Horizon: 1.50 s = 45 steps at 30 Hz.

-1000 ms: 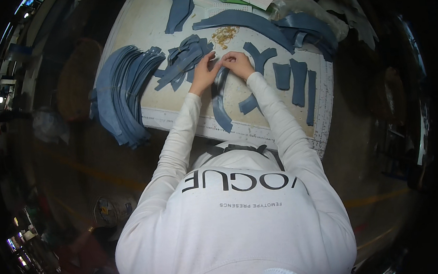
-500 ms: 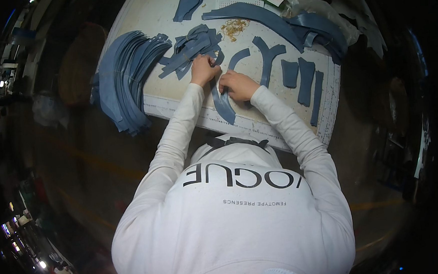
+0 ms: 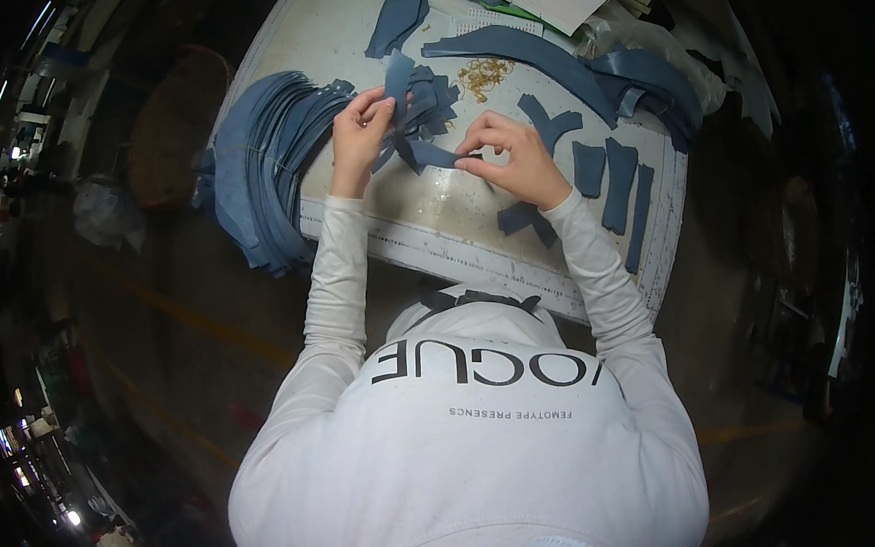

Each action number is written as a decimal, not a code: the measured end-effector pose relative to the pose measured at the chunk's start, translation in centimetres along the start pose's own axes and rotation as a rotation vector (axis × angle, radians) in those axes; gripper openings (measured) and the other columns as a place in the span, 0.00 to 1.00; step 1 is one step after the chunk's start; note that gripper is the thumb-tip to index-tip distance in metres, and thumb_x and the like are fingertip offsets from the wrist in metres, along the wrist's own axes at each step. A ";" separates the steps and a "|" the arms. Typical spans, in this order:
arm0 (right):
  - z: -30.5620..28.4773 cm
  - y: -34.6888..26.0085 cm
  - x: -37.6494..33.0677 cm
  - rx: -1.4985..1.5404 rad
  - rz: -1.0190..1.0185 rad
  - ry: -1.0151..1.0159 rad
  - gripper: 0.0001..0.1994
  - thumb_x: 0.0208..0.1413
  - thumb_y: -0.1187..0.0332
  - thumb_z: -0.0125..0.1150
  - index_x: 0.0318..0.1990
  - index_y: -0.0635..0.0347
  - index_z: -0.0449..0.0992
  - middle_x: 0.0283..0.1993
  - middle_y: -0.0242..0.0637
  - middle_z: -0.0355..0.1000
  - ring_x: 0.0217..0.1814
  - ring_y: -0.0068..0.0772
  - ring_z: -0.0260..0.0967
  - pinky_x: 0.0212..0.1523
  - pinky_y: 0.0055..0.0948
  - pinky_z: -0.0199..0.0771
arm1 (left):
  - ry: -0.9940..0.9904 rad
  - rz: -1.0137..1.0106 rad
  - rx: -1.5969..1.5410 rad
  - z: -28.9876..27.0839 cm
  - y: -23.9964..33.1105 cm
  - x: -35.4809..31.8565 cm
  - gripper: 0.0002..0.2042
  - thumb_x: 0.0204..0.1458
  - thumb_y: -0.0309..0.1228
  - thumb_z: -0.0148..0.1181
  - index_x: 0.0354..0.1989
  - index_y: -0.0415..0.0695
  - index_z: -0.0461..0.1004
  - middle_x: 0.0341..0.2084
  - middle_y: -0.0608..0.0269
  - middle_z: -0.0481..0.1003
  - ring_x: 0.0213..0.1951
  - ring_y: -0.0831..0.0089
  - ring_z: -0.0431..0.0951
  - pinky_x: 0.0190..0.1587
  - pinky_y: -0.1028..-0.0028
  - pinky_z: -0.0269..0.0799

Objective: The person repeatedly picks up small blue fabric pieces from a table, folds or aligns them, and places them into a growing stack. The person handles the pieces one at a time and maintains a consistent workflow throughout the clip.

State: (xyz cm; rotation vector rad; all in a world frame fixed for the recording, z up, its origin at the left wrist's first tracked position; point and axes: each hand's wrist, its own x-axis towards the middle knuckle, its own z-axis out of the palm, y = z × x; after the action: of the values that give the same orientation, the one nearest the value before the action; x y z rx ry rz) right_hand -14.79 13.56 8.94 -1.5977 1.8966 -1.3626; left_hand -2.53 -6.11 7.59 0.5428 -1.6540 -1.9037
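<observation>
Blue strip [image 3: 420, 154] pinched between left hand [image 3: 360, 128], right hand [image 3: 513, 157].

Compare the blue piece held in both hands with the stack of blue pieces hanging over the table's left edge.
The held blue piece is one narrow strip; the stack is many broad curved layers. The strip is pinched between the left hand and right hand, over the table; the stack lies untouched, overhanging the table's edge. Both share the same dull blue colour.
</observation>
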 end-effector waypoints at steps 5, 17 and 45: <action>0.3 -2.1 2.9 0.518 0.115 0.264 0.07 0.50 0.74 0.62 0.38 0.64 0.77 0.37 0.31 0.73 0.32 0.16 0.69 0.31 0.16 0.71 | -0.090 0.082 0.012 3.3 1.9 -0.5 0.12 0.56 0.24 0.51 0.48 0.32 0.69 0.38 0.57 0.77 0.37 0.77 0.77 0.43 0.79 0.73; 1.1 -1.2 3.5 0.538 0.129 0.518 0.17 0.51 0.75 0.60 0.50 0.61 0.73 0.32 0.29 0.70 0.27 0.12 0.68 0.25 0.14 0.72 | -0.023 -0.185 -0.619 7.2 2.4 -1.2 0.14 0.60 0.34 0.47 0.45 0.35 0.70 0.33 0.68 0.74 0.31 0.85 0.72 0.36 0.84 0.70; -8.1 16.3 -1.5 -0.201 0.626 0.151 0.13 0.35 0.68 0.72 0.34 0.53 0.81 0.31 0.40 0.75 0.33 0.36 0.74 0.38 0.29 0.73 | -0.458 -0.601 0.131 13.7 -10.9 -6.4 0.07 0.54 0.26 0.55 0.41 0.41 0.72 0.27 0.66 0.75 0.30 0.78 0.78 0.33 0.80 0.71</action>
State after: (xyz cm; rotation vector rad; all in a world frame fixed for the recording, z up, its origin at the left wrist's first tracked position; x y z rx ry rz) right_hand -29.90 17.34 -0.59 -0.8527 2.4031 -1.0618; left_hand -7.81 9.45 -1.32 0.7652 -2.0814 -2.5037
